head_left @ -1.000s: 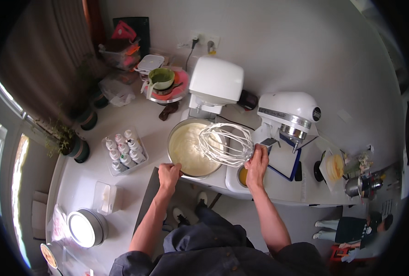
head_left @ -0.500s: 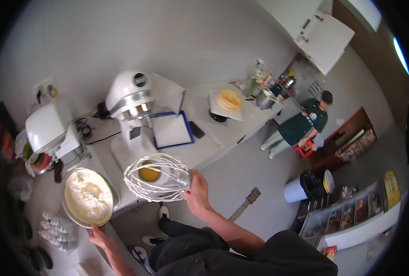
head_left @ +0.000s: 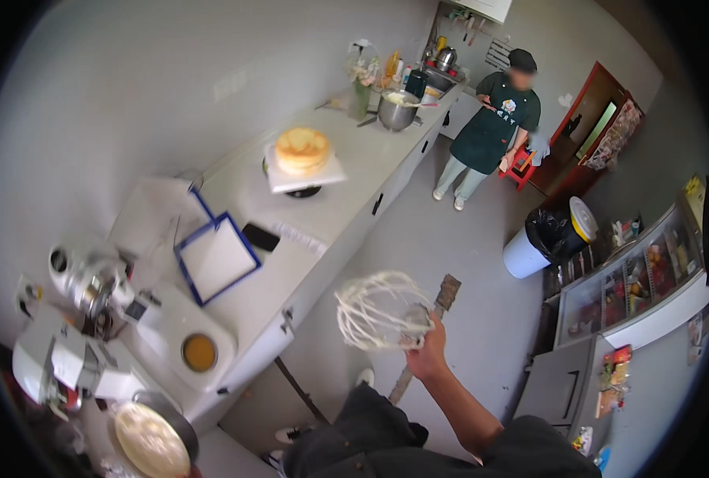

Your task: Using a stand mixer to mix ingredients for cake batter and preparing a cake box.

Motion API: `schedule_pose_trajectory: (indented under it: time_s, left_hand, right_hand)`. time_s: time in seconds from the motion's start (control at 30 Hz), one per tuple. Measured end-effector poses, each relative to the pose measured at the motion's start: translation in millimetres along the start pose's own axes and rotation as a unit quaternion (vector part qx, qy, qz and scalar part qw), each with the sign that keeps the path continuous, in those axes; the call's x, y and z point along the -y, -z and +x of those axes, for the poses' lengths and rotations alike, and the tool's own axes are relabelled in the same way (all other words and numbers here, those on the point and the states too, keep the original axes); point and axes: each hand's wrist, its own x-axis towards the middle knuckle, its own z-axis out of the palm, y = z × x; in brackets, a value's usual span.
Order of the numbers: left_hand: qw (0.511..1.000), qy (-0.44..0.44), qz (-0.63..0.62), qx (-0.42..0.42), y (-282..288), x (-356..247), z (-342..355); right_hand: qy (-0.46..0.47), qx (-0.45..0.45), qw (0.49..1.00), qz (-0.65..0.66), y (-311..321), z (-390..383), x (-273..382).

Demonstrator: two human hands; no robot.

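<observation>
My right hand (head_left: 428,350) is closed round the hub end of a balloon whisk attachment (head_left: 382,312). Its wires are coated with pale cream, and it hangs over the floor, clear of the counter. At the lower left, a metal mixing bowl (head_left: 151,440) of whipped white cream tilts towards me. Only a bit of my left hand (head_left: 195,472) shows, at the bowl's edge by the frame's bottom; most of its fingers are hidden. Near the bowl stands a white stand mixer (head_left: 91,279), with a round dish of yellow-brown liquid (head_left: 200,352) on its base.
A sponge cake (head_left: 302,151) sits on a white board on the counter (head_left: 346,211). A blue-framed board (head_left: 217,259) and a black phone (head_left: 260,237) lie nearer. Another person (head_left: 498,119) in a dark apron stands by the far end. A bin (head_left: 530,247) and a glass-fronted display case (head_left: 633,279) are at right.
My view has swung to the right. The whisk has moved away from the mixer and bowl, out over the floor, still in my right hand. The bowl sits lower in view.
</observation>
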Motion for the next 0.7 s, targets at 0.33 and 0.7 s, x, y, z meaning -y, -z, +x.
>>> schedule_pose_trajectory:
  time_s: [0.33,0.7]
  left_hand:
    - [0.966,0.063,0.17,0.183,11,171,-100]
    - [0.9,0.199,0.305,0.241,-360,256,-280]
  right_hand:
    - [-0.094,-0.051,0.991,0.08,108,163,131]
    - [0.058,-0.208,0.965,0.147,163,226,236]
